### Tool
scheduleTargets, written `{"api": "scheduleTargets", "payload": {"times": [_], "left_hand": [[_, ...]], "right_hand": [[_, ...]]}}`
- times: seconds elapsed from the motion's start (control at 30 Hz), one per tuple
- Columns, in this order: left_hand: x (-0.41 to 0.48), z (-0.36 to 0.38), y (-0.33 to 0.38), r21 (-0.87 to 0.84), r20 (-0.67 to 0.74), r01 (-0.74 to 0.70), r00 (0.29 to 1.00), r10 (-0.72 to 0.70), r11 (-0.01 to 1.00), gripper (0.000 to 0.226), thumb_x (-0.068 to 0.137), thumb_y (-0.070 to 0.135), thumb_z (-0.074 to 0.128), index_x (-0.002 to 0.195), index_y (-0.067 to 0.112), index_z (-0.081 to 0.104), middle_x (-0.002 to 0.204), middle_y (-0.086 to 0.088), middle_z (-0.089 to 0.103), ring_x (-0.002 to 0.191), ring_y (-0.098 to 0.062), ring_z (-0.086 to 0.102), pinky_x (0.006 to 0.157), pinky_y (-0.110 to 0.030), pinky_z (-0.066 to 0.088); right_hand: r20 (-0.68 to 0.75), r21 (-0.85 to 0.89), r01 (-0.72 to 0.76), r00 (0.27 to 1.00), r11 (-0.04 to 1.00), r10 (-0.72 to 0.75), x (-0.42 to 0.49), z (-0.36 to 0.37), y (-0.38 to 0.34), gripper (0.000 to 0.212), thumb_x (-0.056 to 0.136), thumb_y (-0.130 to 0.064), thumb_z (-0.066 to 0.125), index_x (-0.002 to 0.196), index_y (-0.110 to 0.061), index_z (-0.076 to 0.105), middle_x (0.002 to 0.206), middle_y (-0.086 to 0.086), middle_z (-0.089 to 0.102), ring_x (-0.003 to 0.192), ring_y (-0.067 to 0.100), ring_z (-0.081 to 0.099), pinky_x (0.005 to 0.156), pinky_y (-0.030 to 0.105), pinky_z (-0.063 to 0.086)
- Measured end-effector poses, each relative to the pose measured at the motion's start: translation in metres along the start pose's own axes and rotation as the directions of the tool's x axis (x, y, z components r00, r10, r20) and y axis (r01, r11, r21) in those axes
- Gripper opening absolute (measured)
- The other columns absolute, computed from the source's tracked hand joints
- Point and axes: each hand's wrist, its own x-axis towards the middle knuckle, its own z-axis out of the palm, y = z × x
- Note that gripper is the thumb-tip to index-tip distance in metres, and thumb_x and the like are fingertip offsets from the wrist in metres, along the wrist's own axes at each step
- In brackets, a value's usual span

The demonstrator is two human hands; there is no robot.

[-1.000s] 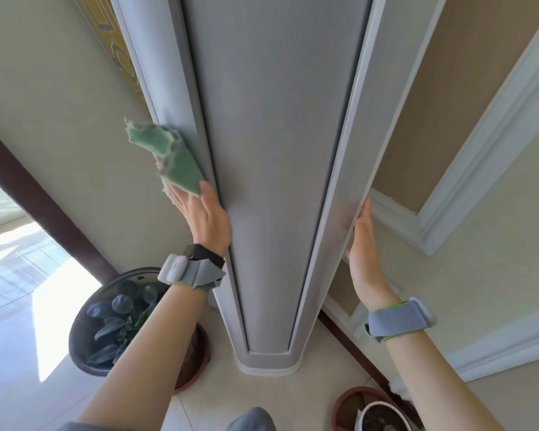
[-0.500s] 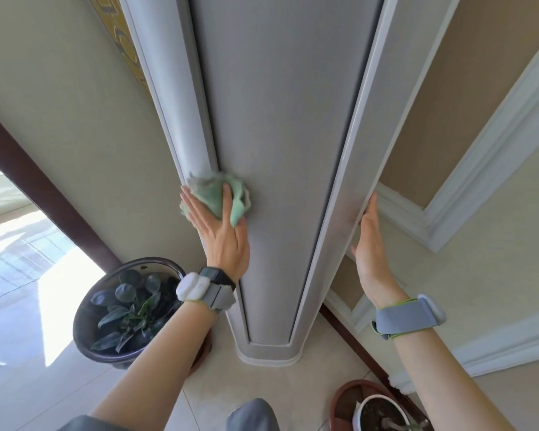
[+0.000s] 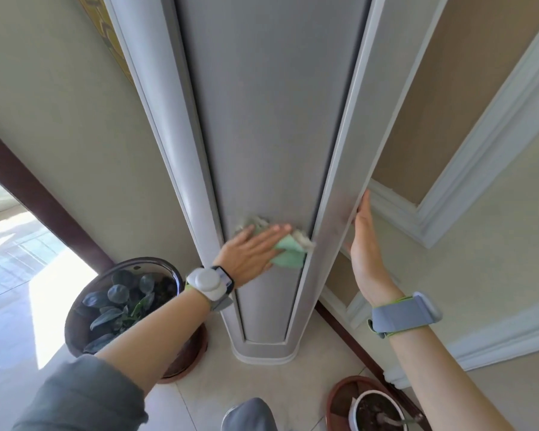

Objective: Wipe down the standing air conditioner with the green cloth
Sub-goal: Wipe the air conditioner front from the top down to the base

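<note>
The left hand [image 3: 252, 250] lies flat, fingers straight, pressing the green cloth [image 3: 290, 256] onto the air conditioner [image 3: 271, 119], low on its front panel by the right groove. The right hand [image 3: 366, 244], fingers straight, rests against the unit's right edge. A dark plant pot [image 3: 75, 321] crowds the base's left, a white pot [image 3: 357, 405] stands near its right, and floor [image 3: 212, 384] lies between them.

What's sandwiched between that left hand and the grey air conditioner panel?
The green cloth. The left hand presses it flat against the air conditioner front panel, as the head view shows.
</note>
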Motion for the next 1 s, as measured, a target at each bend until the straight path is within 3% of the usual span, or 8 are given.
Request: {"api": "scheduleTargets", "payload": {"times": [0.07, 0.2, 0.3, 0.43, 0.63, 0.77, 0.87, 1.0], "left_hand": [[0.039, -0.020, -0.026, -0.056, -0.132, 0.231, 0.963, -0.237, 0.971, 0.044, 0.086, 0.044, 0.048, 0.125, 0.024, 0.052, 0.161, -0.010, 0.008, 0.149, -0.025, -0.004, 0.111, -0.053, 0.010], [0.118, -0.057, -0.052, -0.214, -0.293, 0.484, 0.797, -0.528, 0.849, 0.051, 0.098, 0.048, 0.027, 0.145, 0.029, 0.026, 0.147, -0.015, 0.023, 0.141, -0.032, 0.007, 0.115, -0.056, -0.009], [0.123, -0.048, -0.026, -0.122, -0.295, 0.389, 0.864, -0.408, 0.913, 0.054, 0.095, 0.051, 0.036, 0.146, 0.034, 0.028, 0.149, -0.013, 0.026, 0.141, -0.031, 0.018, 0.115, -0.054, -0.003], [0.055, -0.011, 0.039, -0.162, 0.049, 0.145, 0.989, -0.139, 0.976, 0.069, 0.083, 0.050, 0.056, 0.145, 0.035, 0.029, 0.154, -0.010, 0.027, 0.136, -0.026, 0.041, 0.110, -0.045, 0.020], [-0.009, -0.002, 0.052, -0.384, 0.359, -0.051, 0.912, 0.200, 0.922, 0.058, 0.093, 0.040, 0.029, 0.150, 0.030, 0.024, 0.154, -0.012, 0.032, 0.142, -0.024, 0.032, 0.116, -0.044, 0.026], [0.003, -0.035, 0.030, -0.732, 0.398, 0.207, 0.903, 0.161, 0.649, 0.051, 0.094, 0.032, 0.029, 0.143, 0.025, 0.039, 0.151, -0.003, 0.038, 0.129, -0.027, 0.048, 0.106, -0.040, 0.039], [0.017, -0.054, 0.012, -0.797, 0.437, 0.392, 0.899, -0.009, 0.460, 0.031, 0.098, 0.029, 0.037, 0.120, 0.015, 0.055, 0.119, -0.004, 0.055, 0.096, -0.026, 0.061, 0.083, -0.039, 0.051], [0.042, -0.073, -0.010, -0.826, 0.444, 0.428, 0.895, -0.045, 0.367, 0.017, 0.094, 0.028, 0.054, 0.098, 0.014, 0.064, 0.084, 0.001, 0.063, 0.072, -0.011, 0.056, 0.070, -0.029, 0.045]], "right_hand": [[0.004, 0.012, 0.000, 1.000, 1.000, 0.000, 0.001, -0.001, 0.002, 0.048, 0.105, -0.029, 0.015, 0.149, -0.038, 0.000, 0.158, -0.020, 0.005, 0.144, -0.001, 0.009, 0.120, 0.045, 0.010], [0.000, 0.019, 0.020, 1.000, 1.000, -0.020, 0.001, 0.003, 0.004, 0.048, 0.105, -0.028, 0.015, 0.150, -0.038, 0.000, 0.158, -0.018, 0.006, 0.144, 0.001, 0.010, 0.119, 0.047, 0.011], [-0.022, 0.034, 0.018, 1.000, 0.999, -0.017, 0.002, 0.005, 0.003, 0.048, 0.105, -0.030, 0.016, 0.151, -0.036, 0.002, 0.159, -0.015, 0.009, 0.144, 0.003, 0.012, 0.119, 0.047, 0.013], [-0.019, 0.059, -0.007, 1.000, 0.998, 0.008, 0.001, -0.002, 0.002, 0.048, 0.105, -0.034, 0.017, 0.151, -0.033, 0.006, 0.159, -0.010, 0.013, 0.145, 0.008, 0.016, 0.119, 0.046, 0.016], [0.014, -0.015, -0.041, 0.999, 0.999, 0.041, -0.004, -0.008, 0.002, 0.048, 0.104, -0.033, 0.021, 0.150, -0.034, 0.008, 0.158, -0.016, 0.013, 0.143, 0.003, 0.015, 0.119, 0.040, 0.015], [-0.069, -0.104, -0.019, 0.998, 0.994, 0.012, -0.017, -0.008, 0.003, 0.045, 0.102, -0.025, 0.035, 0.146, -0.018, 0.029, 0.138, -0.009, 0.044, 0.128, 0.006, 0.041, 0.103, 0.023, 0.031], [-0.155, -0.321, 0.037, 0.984, 0.946, -0.091, -0.031, -0.008, -0.002, 0.016, 0.098, -0.024, 0.046, 0.109, -0.018, 0.055, 0.092, -0.003, 0.056, 0.086, 0.012, 0.054, 0.079, 0.028, 0.039], [0.213, -0.494, 0.300, 0.952, 0.816, -0.221, -0.051, -0.002, -0.010, 0.048, 0.082, -0.055, 0.057, 0.119, -0.025, 0.053, 0.110, -0.007, 0.055, 0.107, 0.008, 0.049, 0.090, 0.021, 0.038]]}}
